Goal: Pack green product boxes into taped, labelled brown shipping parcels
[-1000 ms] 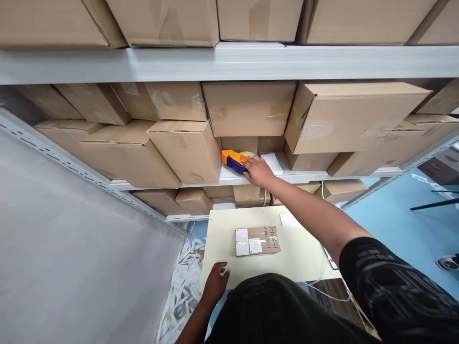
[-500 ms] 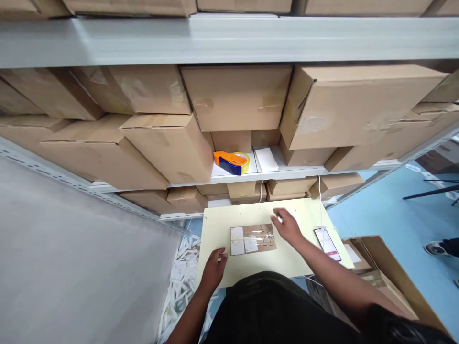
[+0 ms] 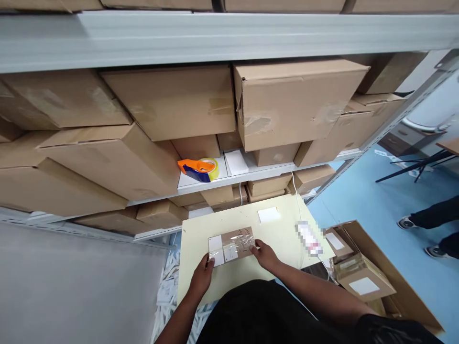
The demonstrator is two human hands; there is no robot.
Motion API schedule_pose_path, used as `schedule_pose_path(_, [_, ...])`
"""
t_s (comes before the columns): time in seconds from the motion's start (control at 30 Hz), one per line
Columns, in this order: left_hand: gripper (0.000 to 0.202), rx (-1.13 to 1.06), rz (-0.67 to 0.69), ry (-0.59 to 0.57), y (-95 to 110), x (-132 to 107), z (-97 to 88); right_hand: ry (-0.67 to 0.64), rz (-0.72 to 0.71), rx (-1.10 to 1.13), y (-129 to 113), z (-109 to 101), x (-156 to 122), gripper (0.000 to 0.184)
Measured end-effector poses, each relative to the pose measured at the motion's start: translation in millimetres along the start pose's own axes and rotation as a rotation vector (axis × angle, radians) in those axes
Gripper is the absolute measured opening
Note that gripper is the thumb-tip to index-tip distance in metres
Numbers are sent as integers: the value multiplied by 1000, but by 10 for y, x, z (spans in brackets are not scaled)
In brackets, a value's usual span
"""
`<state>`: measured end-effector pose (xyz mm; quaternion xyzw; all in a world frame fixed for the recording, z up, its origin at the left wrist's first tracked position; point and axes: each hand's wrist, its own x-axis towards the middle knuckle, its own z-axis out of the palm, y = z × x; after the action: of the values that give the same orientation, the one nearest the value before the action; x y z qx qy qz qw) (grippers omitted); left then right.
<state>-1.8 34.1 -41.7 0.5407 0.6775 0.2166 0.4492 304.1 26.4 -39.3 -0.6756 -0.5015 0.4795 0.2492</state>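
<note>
A flat brown cardboard parcel (image 3: pixel 234 241) with white labels and shiny clear tape is over the pale yellow table (image 3: pixel 193 286). My left hand (image 3: pixel 202 274) grips its near left corner, thumb on top. At the right edge, my right hand (image 3: pixel 264 254) has its fingers and thumb closed on the parcel. Behind it on the table lies a white slip of paper (image 3: pixel 269 215). A phone (image 3: pixel 309 238), blurred out, rests to the right with a white cable near it.
Shelves ahead hold many cardboard boxes (image 3: pixel 179 102). An orange and blue tape dispenser (image 3: pixel 198 169) and a white paper stack (image 3: pixel 235 162) sit on the middle shelf. At right, a large open carton (image 3: pixel 401 282) contains parcels. Another person's legs (image 3: pixel 435 215) stand beyond.
Both hands have come in from beside the parcel and taken hold of its two ends. The white slip behind it now shows from under where my right hand was. My view has turned right.
</note>
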Motion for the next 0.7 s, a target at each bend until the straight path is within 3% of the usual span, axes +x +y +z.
schedule_pose_path(0.57, [59, -49, 81, -43, -86, -82, 71, -36, -69, 20, 144, -17, -41, 47])
schedule_pose_path(0.7, [57, 39, 66, -25, -32, -103, 18, -28, -16, 30, 171, -70, -8, 53])
